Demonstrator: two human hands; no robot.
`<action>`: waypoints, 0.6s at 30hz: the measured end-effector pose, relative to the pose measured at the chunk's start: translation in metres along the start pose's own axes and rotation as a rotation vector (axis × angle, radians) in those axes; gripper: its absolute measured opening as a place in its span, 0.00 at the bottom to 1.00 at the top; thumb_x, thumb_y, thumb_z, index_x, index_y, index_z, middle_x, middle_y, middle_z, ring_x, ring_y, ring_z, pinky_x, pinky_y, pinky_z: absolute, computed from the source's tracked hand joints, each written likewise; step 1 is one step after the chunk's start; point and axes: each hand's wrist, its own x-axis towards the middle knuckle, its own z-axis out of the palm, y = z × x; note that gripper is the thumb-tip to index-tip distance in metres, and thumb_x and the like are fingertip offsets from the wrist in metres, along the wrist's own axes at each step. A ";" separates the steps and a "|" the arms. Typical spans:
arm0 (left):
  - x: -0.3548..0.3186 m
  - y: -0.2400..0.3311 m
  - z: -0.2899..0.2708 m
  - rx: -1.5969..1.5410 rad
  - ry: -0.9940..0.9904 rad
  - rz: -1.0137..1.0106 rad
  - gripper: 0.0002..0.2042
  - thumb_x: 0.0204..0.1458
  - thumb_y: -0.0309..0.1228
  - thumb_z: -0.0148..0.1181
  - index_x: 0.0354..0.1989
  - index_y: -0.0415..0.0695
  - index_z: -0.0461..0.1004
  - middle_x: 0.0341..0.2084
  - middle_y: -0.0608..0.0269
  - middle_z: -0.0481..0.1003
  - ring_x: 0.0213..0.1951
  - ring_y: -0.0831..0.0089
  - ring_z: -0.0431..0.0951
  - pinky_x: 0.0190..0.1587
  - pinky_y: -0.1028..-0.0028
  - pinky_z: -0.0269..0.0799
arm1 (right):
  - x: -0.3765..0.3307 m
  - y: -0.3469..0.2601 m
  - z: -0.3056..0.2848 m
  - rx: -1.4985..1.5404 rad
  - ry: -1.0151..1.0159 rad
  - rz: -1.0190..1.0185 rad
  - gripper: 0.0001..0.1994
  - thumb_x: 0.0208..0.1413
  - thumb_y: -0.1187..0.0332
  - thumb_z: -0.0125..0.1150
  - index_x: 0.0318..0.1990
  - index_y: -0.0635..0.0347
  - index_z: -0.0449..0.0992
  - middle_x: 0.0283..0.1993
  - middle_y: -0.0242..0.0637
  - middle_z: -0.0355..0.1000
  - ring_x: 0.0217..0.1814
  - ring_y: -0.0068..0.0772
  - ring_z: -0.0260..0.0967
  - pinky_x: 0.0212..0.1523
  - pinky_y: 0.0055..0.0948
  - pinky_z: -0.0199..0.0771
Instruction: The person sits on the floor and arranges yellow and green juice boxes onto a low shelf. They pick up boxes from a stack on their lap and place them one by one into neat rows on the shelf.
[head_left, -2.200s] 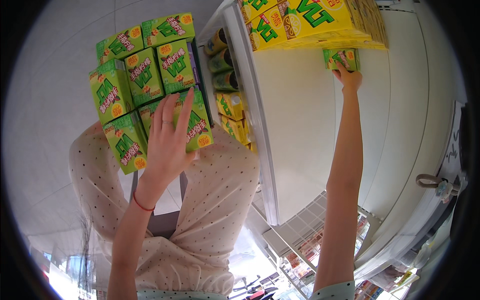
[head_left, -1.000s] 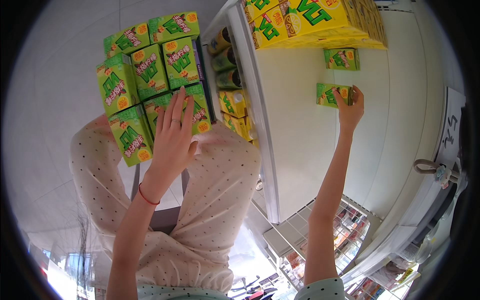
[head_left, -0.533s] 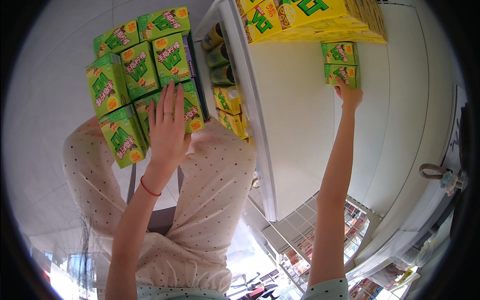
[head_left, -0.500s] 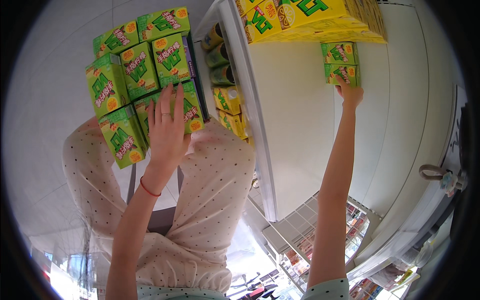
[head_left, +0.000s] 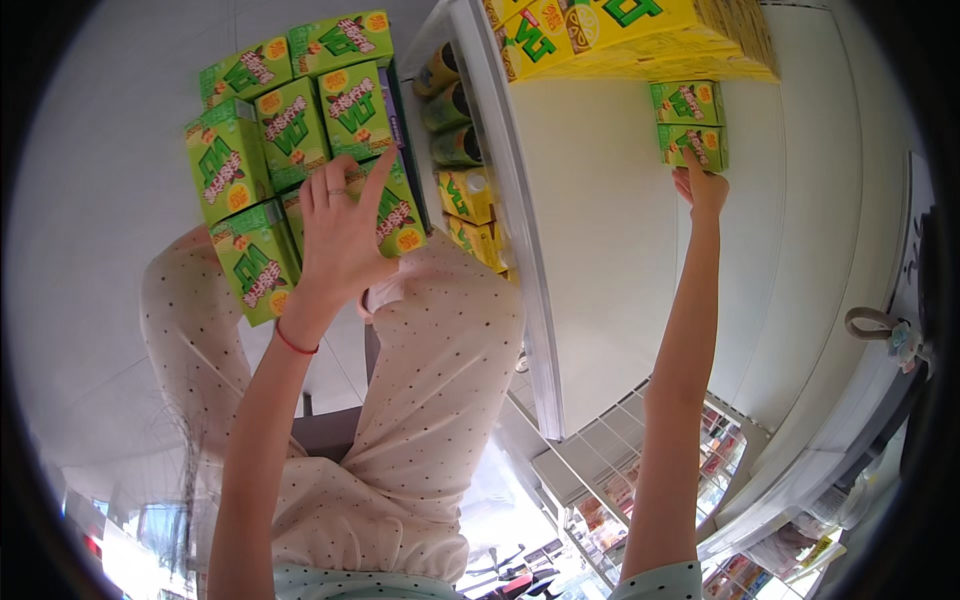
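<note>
Green drink cartons everywhere, and you're working them with both arms up. Your left hand lies spread flat against the stack of green cartons, fingers splayed and open, gripping nothing, just pressing on the front faces so the bundle stays braced instead of toppling. A red band sits at that wrist.

Over on the right, your right hand reaches to the white shelf, fingertips up against the lower green carton. Whether those fingers pinch it or only nudge it, I cannot tell from here. That carton sits touching the upper green carton, the two lined up in a neat column just under the big yellow case, faces turned out the same way.

Between your arms, bottles and yellow cartons fill the next shelf bay, seen edge-on.
</note>
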 end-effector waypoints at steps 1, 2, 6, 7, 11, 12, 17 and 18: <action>0.001 0.000 0.000 -0.056 0.007 -0.019 0.55 0.19 0.37 0.77 0.67 0.58 0.57 0.45 0.55 0.60 0.50 0.56 0.61 0.56 0.58 0.55 | -0.009 -0.002 -0.003 -0.076 -0.048 0.005 0.21 0.44 0.61 0.73 0.39 0.71 0.77 0.33 0.41 0.78 0.27 0.30 0.77 0.27 0.24 0.81; 0.001 0.001 -0.004 -0.090 0.017 -0.028 0.54 0.19 0.36 0.76 0.66 0.58 0.57 0.45 0.55 0.60 0.50 0.55 0.61 0.57 0.58 0.55 | -0.025 -0.007 -0.006 -0.153 -0.098 0.012 0.21 0.45 0.60 0.72 0.40 0.70 0.77 0.33 0.41 0.78 0.28 0.30 0.77 0.28 0.25 0.80; -0.008 0.010 -0.023 -0.262 0.052 -0.096 0.53 0.19 0.35 0.74 0.65 0.55 0.58 0.46 0.55 0.60 0.51 0.55 0.60 0.57 0.59 0.55 | -0.161 -0.048 0.006 0.344 -0.153 -0.334 0.13 0.55 0.65 0.63 0.43 0.65 0.78 0.40 0.36 0.78 0.39 0.21 0.74 0.35 0.25 0.77; -0.010 0.016 -0.027 -0.327 0.061 -0.100 0.53 0.19 0.35 0.74 0.65 0.55 0.58 0.47 0.55 0.60 0.52 0.56 0.60 0.57 0.59 0.55 | -0.194 -0.053 0.001 0.392 -0.315 -0.336 0.13 0.56 0.66 0.62 0.44 0.65 0.77 0.42 0.36 0.78 0.39 0.21 0.74 0.35 0.24 0.77; -0.015 0.040 -0.053 -0.400 0.037 0.051 0.52 0.19 0.36 0.74 0.65 0.53 0.58 0.48 0.55 0.60 0.53 0.56 0.60 0.57 0.60 0.54 | -0.263 -0.071 0.013 0.095 -0.904 -0.299 0.19 0.52 0.67 0.67 0.50 0.65 0.73 0.45 0.36 0.76 0.39 0.24 0.74 0.34 0.21 0.74; -0.017 0.046 -0.057 -0.444 0.013 0.066 0.52 0.20 0.37 0.74 0.65 0.52 0.58 0.48 0.55 0.60 0.53 0.56 0.60 0.57 0.60 0.54 | -0.271 -0.072 0.016 0.107 -0.992 -0.271 0.22 0.50 0.68 0.68 0.52 0.67 0.71 0.44 0.37 0.76 0.39 0.24 0.74 0.34 0.21 0.74; -0.026 0.069 -0.062 -0.551 -0.062 0.038 0.51 0.23 0.37 0.74 0.65 0.51 0.58 0.51 0.55 0.59 0.55 0.56 0.59 0.59 0.59 0.54 | -0.292 -0.076 0.011 0.162 -1.134 -0.183 0.29 0.49 0.71 0.69 0.56 0.73 0.62 0.42 0.41 0.75 0.40 0.24 0.74 0.36 0.23 0.74; -0.027 0.069 -0.061 -0.551 -0.066 0.027 0.51 0.23 0.38 0.75 0.65 0.51 0.57 0.52 0.54 0.59 0.56 0.55 0.59 0.59 0.58 0.54 | -0.291 -0.076 0.010 0.124 -1.104 -0.203 0.30 0.50 0.70 0.69 0.56 0.73 0.60 0.41 0.41 0.75 0.40 0.24 0.74 0.36 0.24 0.74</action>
